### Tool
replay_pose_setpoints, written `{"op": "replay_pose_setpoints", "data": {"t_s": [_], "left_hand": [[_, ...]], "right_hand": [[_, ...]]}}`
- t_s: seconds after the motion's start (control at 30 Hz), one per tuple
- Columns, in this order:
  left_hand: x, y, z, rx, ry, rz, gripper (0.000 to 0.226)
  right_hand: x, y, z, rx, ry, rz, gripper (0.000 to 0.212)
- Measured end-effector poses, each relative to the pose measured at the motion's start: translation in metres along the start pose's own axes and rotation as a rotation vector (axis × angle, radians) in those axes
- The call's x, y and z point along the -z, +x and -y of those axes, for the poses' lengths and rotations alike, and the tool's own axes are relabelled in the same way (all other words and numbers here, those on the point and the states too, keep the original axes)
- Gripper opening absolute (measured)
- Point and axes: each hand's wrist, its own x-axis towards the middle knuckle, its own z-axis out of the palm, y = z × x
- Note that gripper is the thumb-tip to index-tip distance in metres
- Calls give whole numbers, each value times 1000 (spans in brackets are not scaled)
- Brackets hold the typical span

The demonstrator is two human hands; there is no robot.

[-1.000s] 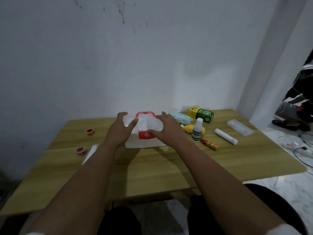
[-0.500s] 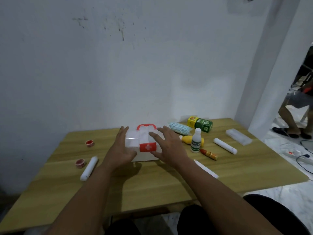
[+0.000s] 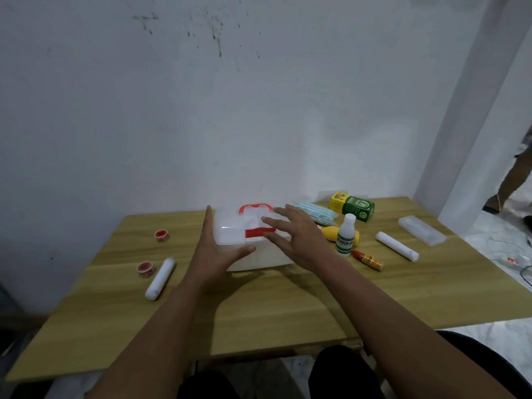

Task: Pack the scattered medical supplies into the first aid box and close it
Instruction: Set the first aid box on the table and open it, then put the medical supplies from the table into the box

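Note:
The white first aid box (image 3: 253, 256) with a red handle and red latch stands mid-table near the wall, its clear lid down. My left hand (image 3: 214, 251) holds its left end, thumb across the front. My right hand (image 3: 298, 239) lies with spread fingers over the right of the lid. To the left lie two red tape rolls (image 3: 161, 235) (image 3: 145, 268) and a white bandage roll (image 3: 160, 279). To the right are a blue mask pack (image 3: 315, 216), a green-yellow carton (image 3: 352, 206), a white bottle (image 3: 345, 239), a yellow bottle (image 3: 329, 234), a small red-orange bottle (image 3: 368, 260), another white roll (image 3: 397, 250) and a clear case (image 3: 421, 230).
The wooden table (image 3: 273, 309) stands against a white wall. Right of it are a white pillar, a tiled floor with cables (image 3: 518, 260), and a person's leg (image 3: 515, 180) at the frame edge. My knees show below the table's front edge.
My left hand slid from the lid's top to the box's left end. My right hand spread its fingers over the lid. The view tilted upward.

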Motion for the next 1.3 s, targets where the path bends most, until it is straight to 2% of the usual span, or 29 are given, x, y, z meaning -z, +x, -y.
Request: {"op": "replay_pose_setpoints", "data": {"t_s": [0.17,0.27,0.33,0.5,0.63,0.7,0.8,0.97,1.1,1.17,1.23,1.3], "left_hand": [[11,4,8,76,-38,15,141],[12,4,10,29,-37,91,112],[12,6,12,8,-43,119,99],[12,8,12,24,-71,123,98],[10,9,13,40,-65,137,105],[10,9,13,48,-58,140,108],[10,9,16,55,-56,144,111],[8,13,22,67,-27,117,119],[6,16,26,41,-23,108,111],[6,18,26,42,-17,99,112],[4,20,26,39,-25,102,114],[2,22,24,38,-22,103,114]], "right_hand": [[38,50,11,-71,246,-32,34],[61,95,14,-213,344,118,33],[68,124,12,-300,389,142,44],[45,171,-11,-553,372,-47,77],[15,172,-29,-672,478,-96,75],[-2,161,-38,-770,600,-76,81],[-19,149,-47,-846,552,46,94],[-16,135,-63,-949,494,161,72],[15,132,-80,-945,577,125,52],[39,131,-94,-888,570,52,38],[61,127,-117,-813,460,-44,26],[77,117,-147,-756,214,-66,22]]}}
